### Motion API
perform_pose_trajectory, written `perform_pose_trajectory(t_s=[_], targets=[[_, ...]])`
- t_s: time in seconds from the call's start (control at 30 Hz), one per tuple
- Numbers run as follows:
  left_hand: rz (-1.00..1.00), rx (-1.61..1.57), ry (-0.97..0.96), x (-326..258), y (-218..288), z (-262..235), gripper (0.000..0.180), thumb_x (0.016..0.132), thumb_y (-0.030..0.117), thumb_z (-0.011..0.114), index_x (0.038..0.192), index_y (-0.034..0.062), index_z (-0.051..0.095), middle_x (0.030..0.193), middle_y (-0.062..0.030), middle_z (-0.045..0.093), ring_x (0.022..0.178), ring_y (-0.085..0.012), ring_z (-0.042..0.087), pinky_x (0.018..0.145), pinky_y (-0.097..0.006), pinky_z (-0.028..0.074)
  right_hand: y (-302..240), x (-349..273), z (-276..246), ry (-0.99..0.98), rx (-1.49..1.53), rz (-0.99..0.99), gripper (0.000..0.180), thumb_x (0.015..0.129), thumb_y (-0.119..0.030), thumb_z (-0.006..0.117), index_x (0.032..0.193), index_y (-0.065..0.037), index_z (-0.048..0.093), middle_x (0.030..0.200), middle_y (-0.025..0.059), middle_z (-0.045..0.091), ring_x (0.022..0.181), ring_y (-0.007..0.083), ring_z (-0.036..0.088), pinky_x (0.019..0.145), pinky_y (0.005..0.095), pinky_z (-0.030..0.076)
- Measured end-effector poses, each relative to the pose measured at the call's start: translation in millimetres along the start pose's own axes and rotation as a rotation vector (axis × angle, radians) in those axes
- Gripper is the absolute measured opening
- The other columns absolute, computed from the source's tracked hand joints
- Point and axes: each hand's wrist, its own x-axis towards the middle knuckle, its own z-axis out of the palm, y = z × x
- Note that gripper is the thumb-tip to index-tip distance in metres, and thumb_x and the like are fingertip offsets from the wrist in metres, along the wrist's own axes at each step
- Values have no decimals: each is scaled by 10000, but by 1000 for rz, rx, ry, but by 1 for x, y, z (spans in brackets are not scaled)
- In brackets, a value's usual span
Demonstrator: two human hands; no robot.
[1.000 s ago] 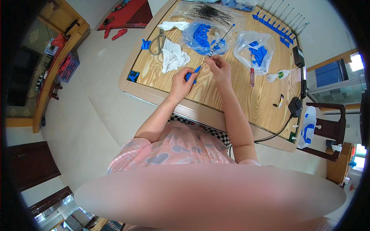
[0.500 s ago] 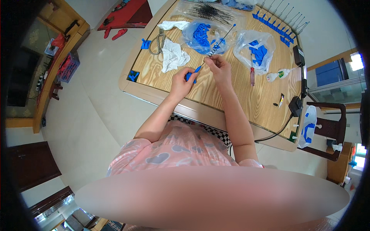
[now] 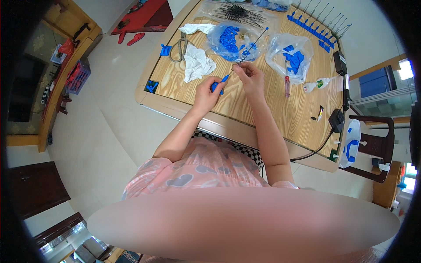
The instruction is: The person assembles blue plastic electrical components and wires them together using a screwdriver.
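Near the table's front edge, my left hand (image 3: 205, 95) is closed on a small blue piece (image 3: 225, 79), part of which sticks out past the fingers. My right hand (image 3: 251, 79) pinches a thin black rod (image 3: 258, 40) with a spring-like coil and a blue tip. The rod slants up to the right, and its lower end meets the blue piece between my hands. Whether it goes inside, I cannot tell. Just beyond my hands is a clear plastic bag (image 3: 212, 42) of blue pieces. Another bag (image 3: 272, 45) with blue pieces lies to the right.
Scissors (image 3: 179, 49) and white cloths (image 3: 197, 65) lie left on the wooden table (image 3: 267, 116). At right are a screwdriver (image 3: 287, 87), a white bottle (image 3: 316, 85) and a black adapter (image 3: 336, 120). Black rods (image 3: 239, 14) lie at the back; several finished-looking ones stand in blue pieces (image 3: 309, 31).
Almost nothing differs. Both hands keep their hold on the blue piece and the coiled rod; my right hand has shifted very slightly.
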Motion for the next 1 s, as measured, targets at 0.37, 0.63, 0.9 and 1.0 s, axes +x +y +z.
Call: perform_pose_trajectory(t_s=[0.37,0.63,0.9,1.0], targets=[[-65,-68,-20,0,-2,0,116,852,123,596,847,9,574,638,-14,573,529,-55,505,469,-204,394,-6,-2,0,-64,52,13,181,797,-131,664,918,0,632,694,-57,549,587,1,412,517,166,300],[-3,-54,-35,-1,-1,-1,117,858,127,590,830,15,569,619,-5,564,518,-50,490,462,-204,381,0,3,-5,-119,162,8,180,816,-134,644,946,-10,632,760,-57,574,619,0,420,536,164,301],[25,0,-22,-1,-2,-1,118,852,119,594,808,12,567,622,-14,571,525,-55,500,472,-216,390,-1,3,-6,-94,141,14,153,805,-122,656,903,-16,608,816,-11,627,703,16,511,606,165,360],[18,-11,-22,-1,-2,0,117,849,117,596,806,11,568,624,-15,573,529,-57,501,475,-218,393,0,3,-6,-83,138,19,146,802,-115,658,893,-17,602,836,6,638,735,27,538,634,169,381]])
